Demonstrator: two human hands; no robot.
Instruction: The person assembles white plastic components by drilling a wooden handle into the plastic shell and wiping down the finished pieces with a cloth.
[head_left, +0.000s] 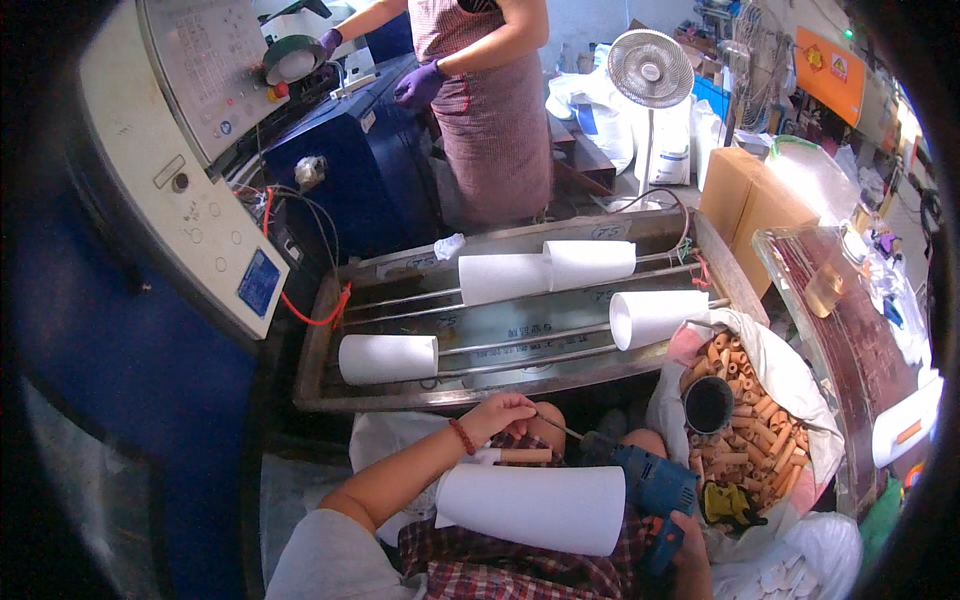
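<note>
My right hand (690,548) grips the handle of a blue power drill (650,475) on the right side of my lap. From its chuck a thin metal rod (560,425) points up and left. My left hand (497,416) has its fingers pinched at the tip of that rod. Across my lap lies a white tapered cylinder (535,508). Just behind it a brown tube (525,456) with a white end rests near my left wrist. What else my left fingertips may hold is too small to tell.
A long trough (400,395) ahead has metal rods carrying several white cylinders (505,278). To the right stands a sack of brown tubes (755,420) with a dark cup (708,405). Beyond the trough stands a person with purple gloves (420,86) by a machine; a fan (650,70) is behind.
</note>
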